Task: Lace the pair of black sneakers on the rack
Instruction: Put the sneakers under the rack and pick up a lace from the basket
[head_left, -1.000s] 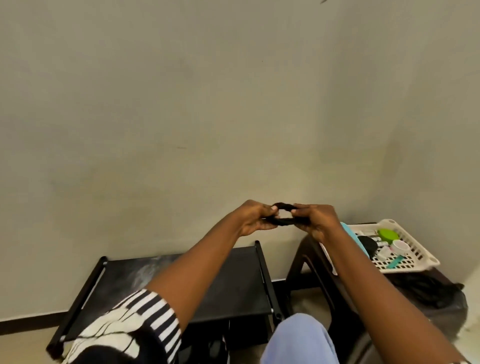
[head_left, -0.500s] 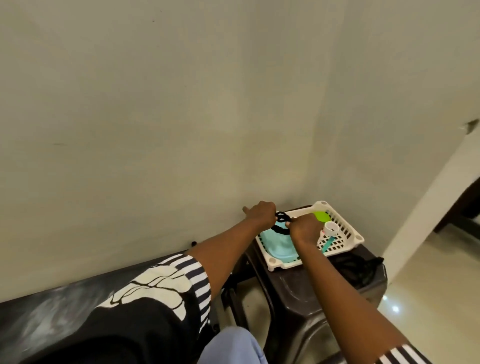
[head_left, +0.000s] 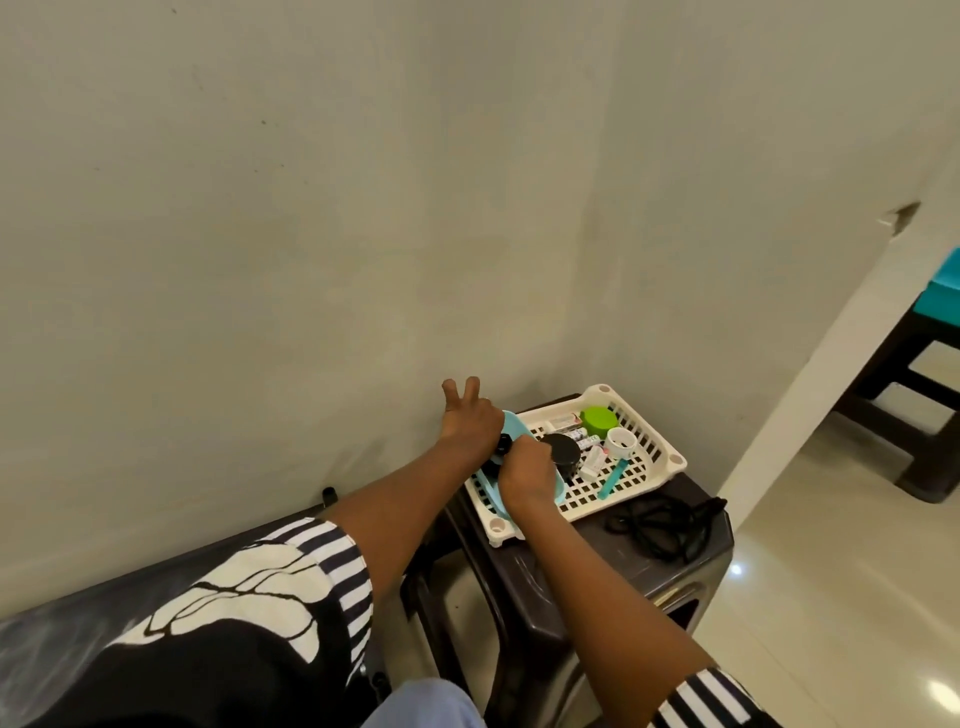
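Note:
My left hand (head_left: 470, 422) and my right hand (head_left: 525, 472) meet over the left end of a white basket (head_left: 671, 464). Between them is a small coiled black lace (head_left: 504, 448), pinched by both hands just above a light blue item (head_left: 513, 422) in the basket. Two fingers of my left hand stick up towards the wall. A second black lace (head_left: 660, 525) lies loose on the dark stool (head_left: 545, 587), right of my right forearm. The black rack (head_left: 47, 644) shows at the bottom left, partly behind my sleeve. No sneakers are in view.
The basket holds a black jar (head_left: 565, 453), a green lid (head_left: 598, 420), a white cup (head_left: 621, 442) and a teal stick (head_left: 611, 480). A wall runs close behind. A dark table with a teal top (head_left: 935, 306) stands on glossy floor tiles at the right.
The view has swung right, from the rack to the stool. Both hands carried the coiled lace rightwards and down to the basket's left end.

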